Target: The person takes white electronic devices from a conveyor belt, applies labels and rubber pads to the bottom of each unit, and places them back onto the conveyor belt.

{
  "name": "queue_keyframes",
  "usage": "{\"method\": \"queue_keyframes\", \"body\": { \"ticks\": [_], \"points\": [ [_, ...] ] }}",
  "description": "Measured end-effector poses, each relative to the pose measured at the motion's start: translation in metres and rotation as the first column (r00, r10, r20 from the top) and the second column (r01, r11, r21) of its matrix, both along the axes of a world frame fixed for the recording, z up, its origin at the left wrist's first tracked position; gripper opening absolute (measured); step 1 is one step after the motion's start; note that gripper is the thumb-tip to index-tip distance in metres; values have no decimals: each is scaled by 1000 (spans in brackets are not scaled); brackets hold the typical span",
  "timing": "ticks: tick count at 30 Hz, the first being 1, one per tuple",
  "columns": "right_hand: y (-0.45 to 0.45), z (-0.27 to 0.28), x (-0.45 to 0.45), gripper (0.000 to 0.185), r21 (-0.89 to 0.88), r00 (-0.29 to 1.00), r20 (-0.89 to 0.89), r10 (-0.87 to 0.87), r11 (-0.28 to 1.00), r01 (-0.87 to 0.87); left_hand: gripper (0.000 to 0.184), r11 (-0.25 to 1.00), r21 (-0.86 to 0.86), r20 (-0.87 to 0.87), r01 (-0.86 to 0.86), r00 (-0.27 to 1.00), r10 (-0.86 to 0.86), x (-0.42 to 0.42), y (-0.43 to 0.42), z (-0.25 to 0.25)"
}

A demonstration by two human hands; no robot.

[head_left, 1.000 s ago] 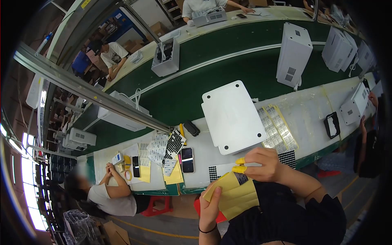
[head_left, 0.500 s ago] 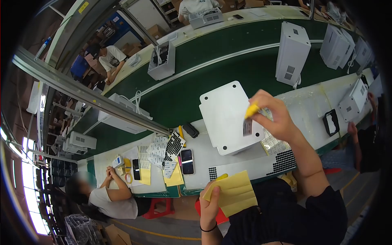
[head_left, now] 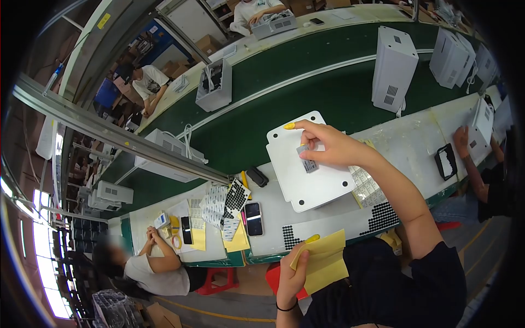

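My right hand (head_left: pixel 333 146) is over the white panel (head_left: pixel 287 180) of a device with round dark feet at its corners. Between its thumb and a finger is a small grey label (head_left: pixel 310 165), lying over the panel's middle; whether it touches fully I cannot tell. A yellow cover sits on the outstretched index fingertip. Lower down, my left hand (head_left: pixel 291 276) grips yellow backing paper (head_left: pixel 325 265), folded or creased, near the table's front edge. A yellow-covered fingertip shows behind the paper.
Sheets of black dots (head_left: pixel 383 217) and silvery labels (head_left: pixel 369 186) lie by the device. Left are a phone (head_left: pixel 254 218), a black case (head_left: pixel 257 176) and a seated person (head_left: pixel 156 268). White units (head_left: pixel 394 71) stand on the green belt (head_left: pixel 322 93). Another person's hand (head_left: pixel 462 143) is at the right.
My right hand has gone from the yellow paper up and left over the white panel, carrying the grey label. My left hand still holds the paper, shifted slightly right.
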State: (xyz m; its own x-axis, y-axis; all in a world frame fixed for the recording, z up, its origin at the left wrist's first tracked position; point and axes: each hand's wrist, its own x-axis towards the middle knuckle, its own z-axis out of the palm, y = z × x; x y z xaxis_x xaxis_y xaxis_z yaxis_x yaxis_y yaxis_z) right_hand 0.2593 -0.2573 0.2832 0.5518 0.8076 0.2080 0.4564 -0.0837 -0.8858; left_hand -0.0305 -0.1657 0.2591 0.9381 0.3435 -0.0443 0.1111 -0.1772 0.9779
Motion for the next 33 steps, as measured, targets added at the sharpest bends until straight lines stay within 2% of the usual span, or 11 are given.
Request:
{"method": "queue_keyframes", "body": {
  "ticks": [4, 13, 29, 33],
  "points": [
    [4, 3, 6, 58, -78, 998, 64, 29, 997, -24, 25, 1000, -3, -5, 28, 1000, -28, 4, -1, 1],
    [6, -7, 5, 56, -34, 993, 115, -13, 999, 17, 25, 998, 3, -27, 64, 998, -64, 8, -1, -2],
    [4, -1, 0, 52, -75, 992, 120, -23, 997, 32, 21, 998, 5, -10, 63, 998, -63, 10, 1, -7],
    [2, 0, -1, 50, -97, 991, 131, -23, 995, 36, 28, 998, -21, -83, 67, 994, -68, 7, 3, -7]
  ]
}}
